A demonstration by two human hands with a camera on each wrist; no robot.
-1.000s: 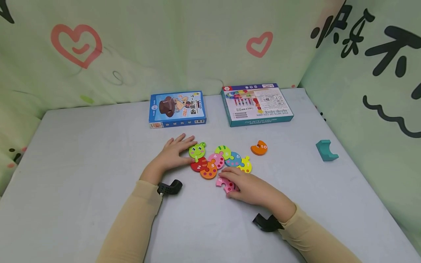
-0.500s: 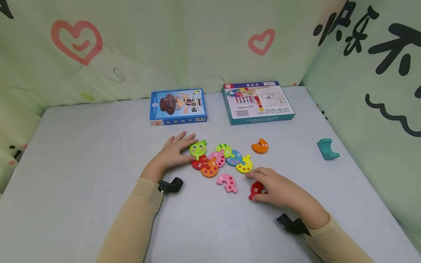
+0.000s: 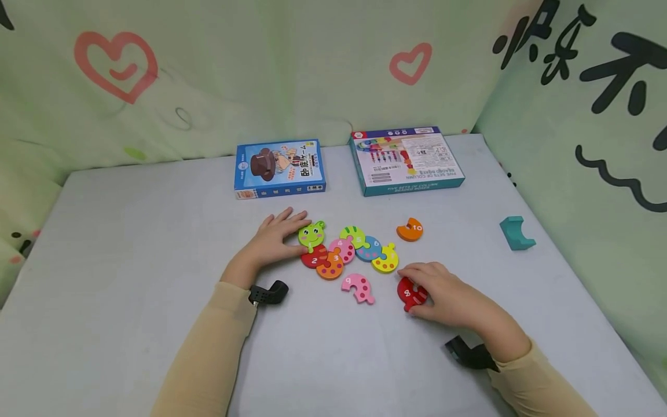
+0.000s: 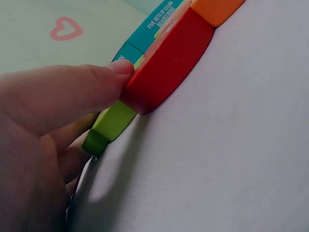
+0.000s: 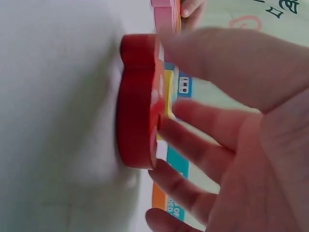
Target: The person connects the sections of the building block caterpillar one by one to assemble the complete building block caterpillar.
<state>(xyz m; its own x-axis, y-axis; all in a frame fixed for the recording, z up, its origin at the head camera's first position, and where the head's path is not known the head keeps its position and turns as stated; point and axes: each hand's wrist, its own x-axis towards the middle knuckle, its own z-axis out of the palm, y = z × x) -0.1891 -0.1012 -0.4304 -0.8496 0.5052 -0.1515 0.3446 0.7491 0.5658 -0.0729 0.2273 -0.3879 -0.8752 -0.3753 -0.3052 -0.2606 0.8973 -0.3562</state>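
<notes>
My left hand point(image 3: 268, 246) lies at the head end of a caterpillar number puzzle, thumb and index finger spanning the green smiling head piece point(image 3: 311, 234). In the left wrist view, the thumb is at the edge where the green head piece point(image 4: 116, 121) meets the red 2 piece point(image 4: 169, 63). Joined to it run the orange 3 point(image 3: 329, 269), pink 4, green 5, blue 6 and yellow spotted piece point(image 3: 385, 262). My right hand point(image 3: 450, 295) holds the red 8 piece point(image 3: 408, 291) between thumb and fingers, just below the yellow one. The right wrist view shows its thick red edge point(image 5: 135, 111).
A loose pink 9 piece point(image 3: 358, 286) lies below the chain, an orange 10 piece point(image 3: 410, 230) above its right end. Two boxes, one blue point(image 3: 280, 169) and one teal-edged point(image 3: 407, 161), lie at the back. A curved teal block point(image 3: 517, 233) sits far right.
My right hand left the pink 9 piece, went right to the red 8 piece and turned it so its knob points down. The left hand has stayed at the head piece.
</notes>
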